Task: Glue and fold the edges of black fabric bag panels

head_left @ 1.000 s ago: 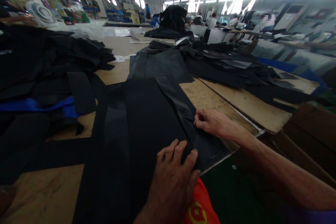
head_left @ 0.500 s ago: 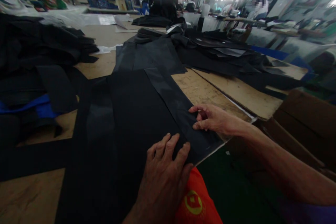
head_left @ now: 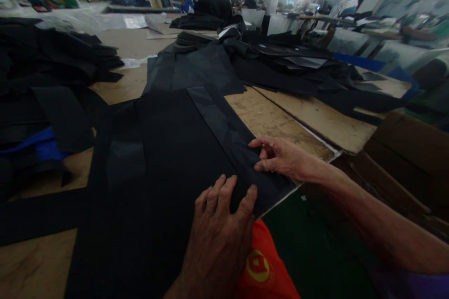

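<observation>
A large black fabric panel [head_left: 171,149] lies flat on the wooden table, reaching its front edge. Along its right side runs a smoother, slightly shiny dark strip [head_left: 213,119], creased near the hand. My left hand [head_left: 220,224] rests palm down on the panel close to the table edge, fingers spread. My right hand [head_left: 277,156] touches the strip at its right border, thumb and index finger stretched out and apart, the other fingers curled. Nothing shows between the right fingertips. A second shiny dark band [head_left: 126,149] lies on the panel's left part.
Black fabric heaps lie at the left [head_left: 52,56] and back right [head_left: 287,65]. A blue strip [head_left: 45,145] pokes out at left. Cardboard boxes [head_left: 407,163] stand by the table's right edge. An orange cloth with a yellow emblem [head_left: 261,261] is below my left hand.
The view has shifted slightly, so the table appears a little further left. My left index finger has moved slightly away from the others; my right hand stays at the strip.
</observation>
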